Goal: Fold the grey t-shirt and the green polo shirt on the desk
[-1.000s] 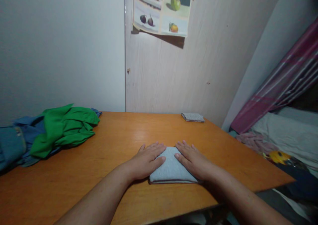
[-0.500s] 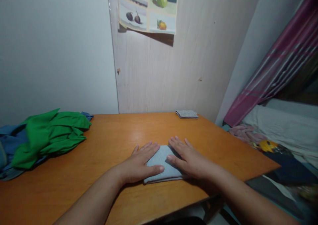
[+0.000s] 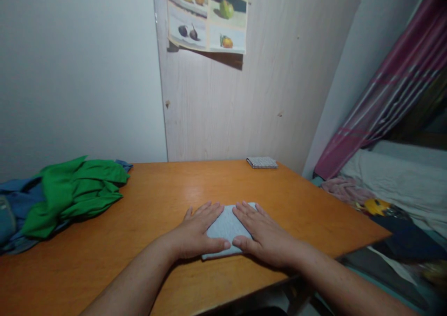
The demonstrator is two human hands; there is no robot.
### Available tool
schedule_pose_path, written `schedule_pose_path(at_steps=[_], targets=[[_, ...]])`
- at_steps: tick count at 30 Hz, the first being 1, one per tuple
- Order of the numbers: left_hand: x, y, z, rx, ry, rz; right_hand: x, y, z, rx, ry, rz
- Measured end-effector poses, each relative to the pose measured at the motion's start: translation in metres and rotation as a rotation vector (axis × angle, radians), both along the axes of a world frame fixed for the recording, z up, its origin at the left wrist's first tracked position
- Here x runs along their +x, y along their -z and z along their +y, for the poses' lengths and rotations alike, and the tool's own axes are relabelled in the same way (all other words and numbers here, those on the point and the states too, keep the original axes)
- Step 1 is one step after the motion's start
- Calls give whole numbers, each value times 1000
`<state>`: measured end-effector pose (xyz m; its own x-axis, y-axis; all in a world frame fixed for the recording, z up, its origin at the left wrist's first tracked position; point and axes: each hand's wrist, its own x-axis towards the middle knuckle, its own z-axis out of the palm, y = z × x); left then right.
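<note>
A small folded grey cloth (image 3: 226,225) lies on the orange wooden table (image 3: 153,204), near its front edge. My left hand (image 3: 197,230) rests flat on the cloth's left half, fingers stretched out. My right hand (image 3: 260,232) lies flat on its right half, fingers also spread. The two thumbs nearly meet over the cloth's near edge. Neither hand grips anything.
A crumpled green garment (image 3: 75,192) lies on blue clothes (image 3: 14,209) at the table's left. A small folded striped cloth (image 3: 261,162) sits at the back right corner. A fruit poster (image 3: 206,18) hangs on the wall. A bed (image 3: 394,185) with bedding stands to the right.
Both hands have slid closer together over the grey cloth, and the thumbs now almost touch. The view has shifted slightly.
</note>
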<state>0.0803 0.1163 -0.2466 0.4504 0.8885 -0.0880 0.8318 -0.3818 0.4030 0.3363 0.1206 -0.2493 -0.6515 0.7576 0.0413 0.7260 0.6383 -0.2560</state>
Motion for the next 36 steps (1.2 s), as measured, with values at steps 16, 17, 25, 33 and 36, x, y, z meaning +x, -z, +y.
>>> schedule_pose_path(at_steps=[16, 17, 25, 33, 36], targets=[[2, -4, -1, 9, -22, -5, 62, -11, 18, 3, 312, 17], [2, -4, -1, 10, -23, -3, 58, -13, 20, 22, 325, 45], [1, -1, 0, 20, -17, 1, 18, 4, 22, -26, 207, 52], [-1, 1, 2, 31, -5, 7, 20, 12, 20, -57, 214, 40], [-1, 2, 1, 59, -4, -25, 19, 8, 20, -17, 226, 21]])
